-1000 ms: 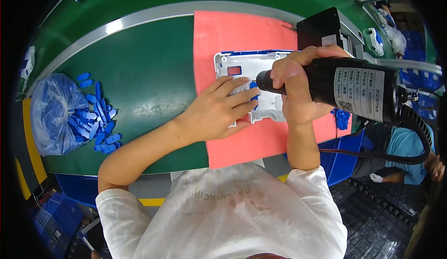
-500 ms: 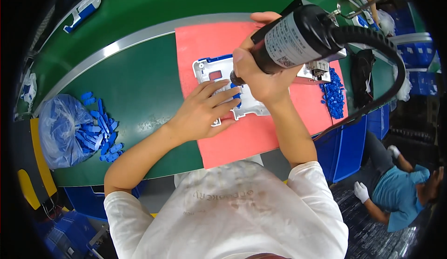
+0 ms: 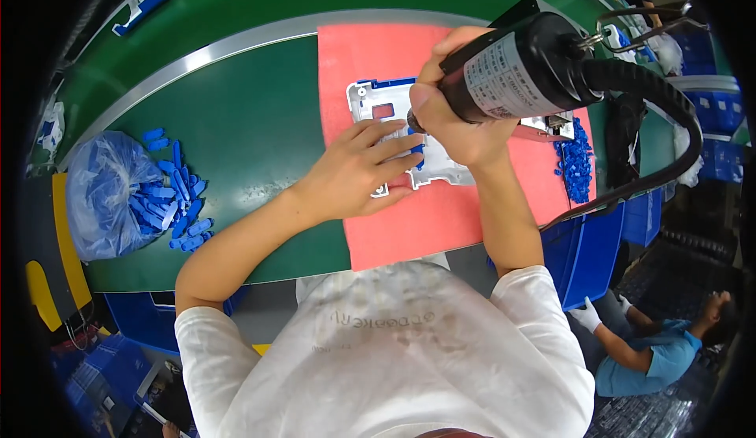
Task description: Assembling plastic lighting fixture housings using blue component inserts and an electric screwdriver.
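Note:
My right hand is wrapped round a black electric screwdriver, tilted so its tip end points down-left at a white plastic housing. The contact point of the tip is hidden by my fingers. My left hand lies over the left part of the housing with its fingers spread. Its fingertips rest by a blue plastic insert, close to the screwdriver's tip end. A blue strip runs along the housing's far edge. The housing lies on a pink mat.
A clear bag and loose blue plastic pieces lie on the green table at left. Small blue parts are heaped at the mat's right, near a metal device. The screwdriver's thick cable loops right. A person works beside blue bins.
The view has shifted slightly, so the table appears moved right and up. My hands stay on the housing and screwdriver. The person at lower right has moved a gloved hand to a blue bin.

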